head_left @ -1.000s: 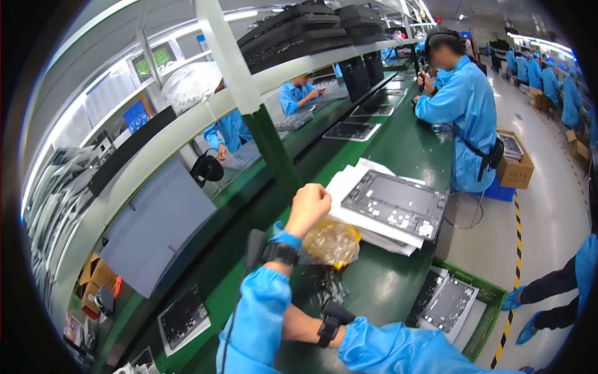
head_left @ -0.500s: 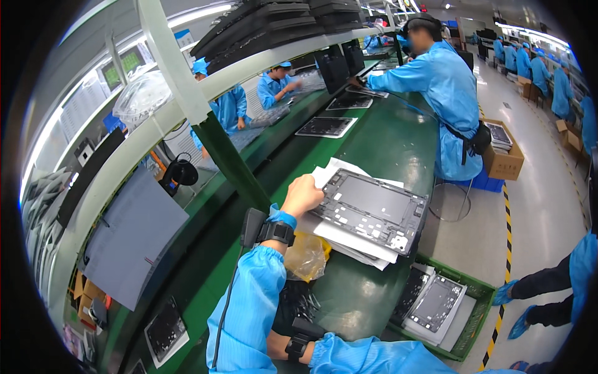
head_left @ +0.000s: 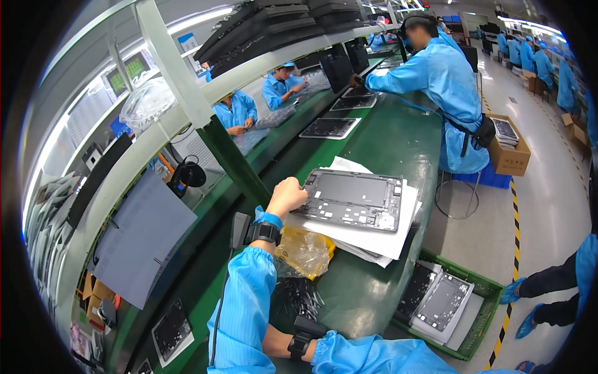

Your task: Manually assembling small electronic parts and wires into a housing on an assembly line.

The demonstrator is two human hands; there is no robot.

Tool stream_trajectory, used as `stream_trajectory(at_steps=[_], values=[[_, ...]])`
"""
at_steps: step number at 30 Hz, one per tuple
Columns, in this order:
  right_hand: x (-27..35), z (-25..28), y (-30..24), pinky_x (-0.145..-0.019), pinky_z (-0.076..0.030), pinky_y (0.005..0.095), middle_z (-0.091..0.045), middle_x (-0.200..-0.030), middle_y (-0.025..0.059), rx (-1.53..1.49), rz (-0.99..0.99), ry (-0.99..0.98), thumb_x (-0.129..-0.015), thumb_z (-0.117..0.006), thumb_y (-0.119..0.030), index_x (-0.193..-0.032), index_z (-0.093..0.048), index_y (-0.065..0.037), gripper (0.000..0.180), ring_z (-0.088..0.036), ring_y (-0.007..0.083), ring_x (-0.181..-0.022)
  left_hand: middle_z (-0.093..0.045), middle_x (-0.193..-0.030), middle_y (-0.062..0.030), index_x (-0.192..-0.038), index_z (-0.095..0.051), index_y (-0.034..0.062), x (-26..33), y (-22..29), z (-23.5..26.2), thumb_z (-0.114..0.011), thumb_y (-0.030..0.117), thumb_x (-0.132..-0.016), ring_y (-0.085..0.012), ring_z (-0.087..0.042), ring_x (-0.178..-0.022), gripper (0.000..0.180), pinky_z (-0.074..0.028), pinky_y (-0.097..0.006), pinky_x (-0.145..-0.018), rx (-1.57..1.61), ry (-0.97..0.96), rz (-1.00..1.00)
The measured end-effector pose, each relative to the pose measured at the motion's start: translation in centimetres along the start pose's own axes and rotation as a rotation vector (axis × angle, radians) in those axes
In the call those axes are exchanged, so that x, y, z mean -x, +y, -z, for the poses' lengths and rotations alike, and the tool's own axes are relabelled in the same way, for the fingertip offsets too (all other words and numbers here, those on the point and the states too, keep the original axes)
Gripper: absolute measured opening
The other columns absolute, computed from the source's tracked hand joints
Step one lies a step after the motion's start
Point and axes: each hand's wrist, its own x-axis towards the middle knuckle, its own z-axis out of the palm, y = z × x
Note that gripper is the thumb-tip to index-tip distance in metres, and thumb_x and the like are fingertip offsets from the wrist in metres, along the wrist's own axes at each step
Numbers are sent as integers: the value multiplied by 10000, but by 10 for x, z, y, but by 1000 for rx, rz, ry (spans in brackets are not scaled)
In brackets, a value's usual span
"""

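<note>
My left hand (head_left: 288, 195) is closed on the left edge of a dark tablet housing (head_left: 352, 198), its inner side up and dotted with small white and silver pieces. The housing lies over a stack of white sheets (head_left: 398, 240) on the green bench. My right hand is hidden behind the left sleeve; only its wrist, with a black strap (head_left: 300, 344), shows, so its fingers cannot be seen. Near the left forearm are a clear bag with yellow tape (head_left: 305, 251) and a heap of thin dark strips (head_left: 300, 299).
A green crate (head_left: 466, 346) with more housings and sheets stands at the bench's right. Housings (head_left: 330, 128) lie along the green belt on the left. Ahead, a co-worker in blue (head_left: 442, 81) sits beside a cardboard box (head_left: 511, 153). A green-white post (head_left: 230, 156) rises on the left.
My left hand has drawn the tablet housing left and turned it, so more white sheet shows at its right. The view has shifted slightly. My right arm stays low.
</note>
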Motion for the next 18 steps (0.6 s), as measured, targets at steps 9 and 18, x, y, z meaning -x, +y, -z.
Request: stream_trajectory(at_steps=[9,18], values=[[-4,7,-11,-1165,-404,484,-596,-1377,262,226,77,-39,-975,-709,-293,-1277,-596,17,447,-535,408,-1329,-754,-1011,-313,-951,-726,-134,9,26,11,-664,97,-836,-385,-788,-862,265,-613,-431,-756,-28,-120,135],[-7,3,-2,-1119,-441,490,-622,-1322,259,299,162,-54,-969,-714,-292,-1258,-603,13,434,-567,411,-1272,-731,-794,-225,-865,-710,-127,12,17,19,-710,49,-793,-306,-772,-730,190,-594,-392,-632,63,-77,159]])
